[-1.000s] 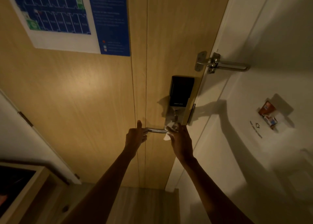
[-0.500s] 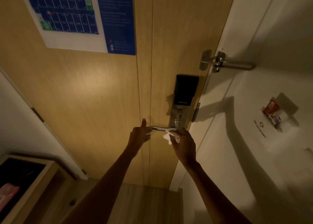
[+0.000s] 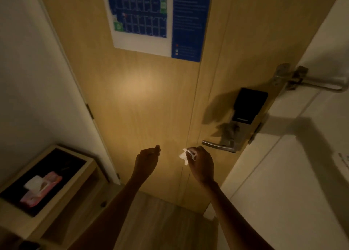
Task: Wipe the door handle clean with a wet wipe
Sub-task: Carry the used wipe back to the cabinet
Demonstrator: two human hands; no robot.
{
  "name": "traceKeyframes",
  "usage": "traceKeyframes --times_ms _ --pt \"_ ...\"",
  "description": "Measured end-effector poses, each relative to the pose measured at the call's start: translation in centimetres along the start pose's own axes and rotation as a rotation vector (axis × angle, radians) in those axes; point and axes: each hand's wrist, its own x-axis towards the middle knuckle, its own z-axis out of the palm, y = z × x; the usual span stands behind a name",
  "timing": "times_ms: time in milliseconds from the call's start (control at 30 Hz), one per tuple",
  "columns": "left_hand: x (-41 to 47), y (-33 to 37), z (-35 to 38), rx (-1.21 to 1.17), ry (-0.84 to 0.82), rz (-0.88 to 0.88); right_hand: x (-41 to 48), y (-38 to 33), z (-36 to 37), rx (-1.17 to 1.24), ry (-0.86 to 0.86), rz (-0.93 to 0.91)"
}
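The silver lever door handle [image 3: 217, 145] juts left from its lock plate under a black card reader [image 3: 249, 106] on the wooden door [image 3: 143, 102]. My right hand [image 3: 201, 162] is just left of and below the handle's tip, apart from it, pinching a small crumpled white wet wipe [image 3: 184, 155]. Further left, my left hand [image 3: 147, 159] hovers before the door with its fingers curled loosely and nothing in it.
A pink wet-wipe pack [image 3: 39, 188] with a wipe sticking out lies on a dark-topped wooden stand [image 3: 56, 198] at lower left. A metal swing-bar latch [image 3: 302, 79] spans door and white frame at upper right. A blue evacuation plan [image 3: 156, 17] hangs on the door.
Both hands have come off the handle and drawn back to the left. The right hand still holds the wipe. The view has swung left, bringing the stand and wipe pack into sight.
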Motion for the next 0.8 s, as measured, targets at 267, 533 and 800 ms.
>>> traceKeyframes --times_ms 267,533,800 --pt "-1.9 -7.4 -12.2 0.152 0.120 -0.186 -0.5 -10.7 8.6 -0.023 -0.183 -0.107" --pt "-3.5 -19.9 -25.5 0.158 0.251 -0.321 -2.8 -22.8 18.6 0.070 -0.277 -0.166" --pt "-7.0 -24.9 -35.6 0.203 0.429 -0.377 -6.0 -31.7 28.9 0.187 -0.412 -0.144"
